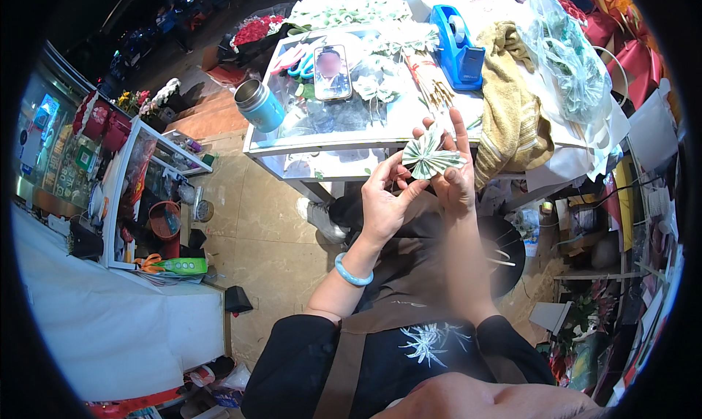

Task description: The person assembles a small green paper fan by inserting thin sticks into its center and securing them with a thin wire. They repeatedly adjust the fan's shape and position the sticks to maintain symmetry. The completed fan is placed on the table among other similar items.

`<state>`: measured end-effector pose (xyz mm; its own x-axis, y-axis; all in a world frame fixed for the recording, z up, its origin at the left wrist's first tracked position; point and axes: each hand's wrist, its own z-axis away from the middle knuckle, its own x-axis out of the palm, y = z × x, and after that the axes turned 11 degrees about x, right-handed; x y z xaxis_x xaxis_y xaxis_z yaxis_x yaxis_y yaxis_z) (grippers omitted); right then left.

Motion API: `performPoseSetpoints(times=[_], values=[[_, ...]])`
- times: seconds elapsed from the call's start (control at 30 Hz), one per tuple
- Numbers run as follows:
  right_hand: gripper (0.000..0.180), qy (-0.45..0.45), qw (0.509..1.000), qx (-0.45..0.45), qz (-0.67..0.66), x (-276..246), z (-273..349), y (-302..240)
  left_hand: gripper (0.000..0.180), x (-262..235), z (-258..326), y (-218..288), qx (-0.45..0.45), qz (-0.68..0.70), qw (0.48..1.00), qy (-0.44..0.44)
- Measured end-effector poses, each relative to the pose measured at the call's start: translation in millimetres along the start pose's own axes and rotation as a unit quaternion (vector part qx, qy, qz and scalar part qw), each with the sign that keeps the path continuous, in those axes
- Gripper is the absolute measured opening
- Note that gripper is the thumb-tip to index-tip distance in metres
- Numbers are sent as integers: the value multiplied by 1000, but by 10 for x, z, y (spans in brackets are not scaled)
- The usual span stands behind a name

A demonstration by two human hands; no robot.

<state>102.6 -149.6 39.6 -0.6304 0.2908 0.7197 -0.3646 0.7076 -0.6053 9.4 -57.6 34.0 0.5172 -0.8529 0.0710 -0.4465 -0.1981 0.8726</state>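
Observation:
Both hands meet over the table's front edge at a pleated paper fan (430,158), pale green and white like a folded banknote. My left hand (387,192) pinches its lower left side between thumb and fingers. A pale blue bangle circles that wrist. My right hand (455,172) has its thumb against the fan's lower right edge and some fingers behind it; one finger points straight up. Part of its grip is hidden by the fan. Similar folded pieces (376,86) lie on the table beyond, beside a bundle of thin sticks (433,82) with a red tie.
On the glass-topped table (322,142) are a phone (333,74), a blue tumbler (260,106), a blue tape dispenser (458,50), scissors (301,62) and a mustard towel (508,97). Plastic-wrapped flowers (567,64) stand at right. A white-framed cabinet (121,192) is at left.

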Motion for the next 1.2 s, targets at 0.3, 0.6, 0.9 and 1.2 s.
performPoseSetpoints(times=[0.3, 0.6, 0.9, 1.2], values=[[104, -3, 1000, 5, 4, 5, -7, -29, 53, -17, -4, -19, -4, 4, 1000, -12], [104, 7, 1000, -2, 15, 0, 0, -70, 41, -32, 2, 35, 11, -95, 995, -22], [104, 12, 1000, -12, 13, -20, 12, -76, 33, -18, 12, 52, 72, -155, 985, -26], [103, 2, 1000, -7, -6, -90, 20, -74, 45, -134, -52, -56, -135, 239, 960, -50]])
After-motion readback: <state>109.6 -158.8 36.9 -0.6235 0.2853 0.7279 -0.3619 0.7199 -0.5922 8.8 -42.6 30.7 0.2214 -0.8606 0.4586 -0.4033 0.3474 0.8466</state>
